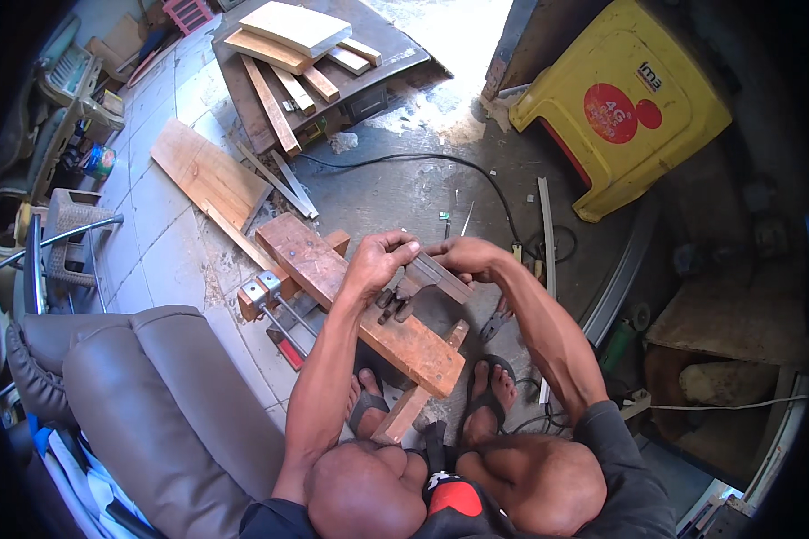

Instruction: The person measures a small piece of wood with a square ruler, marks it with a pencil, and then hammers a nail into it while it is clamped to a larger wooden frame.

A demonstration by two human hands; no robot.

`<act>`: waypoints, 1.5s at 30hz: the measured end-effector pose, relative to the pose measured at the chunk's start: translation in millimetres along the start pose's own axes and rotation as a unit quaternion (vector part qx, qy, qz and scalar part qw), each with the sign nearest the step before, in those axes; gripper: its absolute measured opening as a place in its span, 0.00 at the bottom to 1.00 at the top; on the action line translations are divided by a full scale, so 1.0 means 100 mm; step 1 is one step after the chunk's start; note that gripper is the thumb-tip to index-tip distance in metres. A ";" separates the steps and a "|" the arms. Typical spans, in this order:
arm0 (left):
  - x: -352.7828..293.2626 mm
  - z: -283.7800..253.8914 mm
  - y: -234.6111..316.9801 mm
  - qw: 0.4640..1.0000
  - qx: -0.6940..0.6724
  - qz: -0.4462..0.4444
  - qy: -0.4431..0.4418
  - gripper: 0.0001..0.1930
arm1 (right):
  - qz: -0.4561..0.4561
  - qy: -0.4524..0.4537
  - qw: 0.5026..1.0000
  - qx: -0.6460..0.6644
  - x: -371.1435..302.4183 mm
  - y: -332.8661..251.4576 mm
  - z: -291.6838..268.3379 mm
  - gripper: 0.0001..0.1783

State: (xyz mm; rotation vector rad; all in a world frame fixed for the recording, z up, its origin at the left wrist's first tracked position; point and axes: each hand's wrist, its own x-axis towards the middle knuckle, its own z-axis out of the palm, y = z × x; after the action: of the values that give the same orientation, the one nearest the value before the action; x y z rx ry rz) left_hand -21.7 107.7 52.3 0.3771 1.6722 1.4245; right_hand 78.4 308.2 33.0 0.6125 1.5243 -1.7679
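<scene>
Grooved block point(440, 275): held in both hands above the low bench point(411, 352), tilted, one end toward the right forearm. Left hand point(382, 262) has its fingers clamped on the near-left end, thumb along the upper edge. Right hand point(469, 259) has fingers curled onto the far edge, closed on it, tips partly hidden.

Edges: narrow plank surface, its near end between the sandalled feet; crosspiece point(403, 415) sticks out just beside the left foot. Metal-rod vise point(262, 289) off the left side, armchair point(166, 386) beyond that, so that side's tight. Most open floor point(404, 202) lies past the bench toward the stacked boards point(297, 31), crossed by a dark cable point(395, 157). Right side: pliers point(495, 322) just off the bench, pale strip point(548, 260) on the floor, then the yellow stool point(625, 112) farther out.

Containers: open wooden box point(733, 314) at right, a pale rounded object point(717, 383) inside, can't tell what. Multicoloured tub point(100, 162) at far left, contents not readable from where I stand.

Block's look: brown-grey, straight-sided, lengthwise grooves on the upper face. Dark metal parts point(394, 305) sit just below it; can't tell if they touch.
</scene>
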 end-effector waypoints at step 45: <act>-0.07 0.02 0.00 0.998 0.047 0.028 0.031 0.09 | -0.297 0.044 0.840 0.451 0.10 0.60 0.48 0.18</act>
State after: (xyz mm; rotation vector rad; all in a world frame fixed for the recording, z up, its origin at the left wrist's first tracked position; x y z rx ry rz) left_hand -16.2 104.0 55.3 0.4403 1.7952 1.4149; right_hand 122.8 256.3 -3.3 0.6911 0.8791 -3.0152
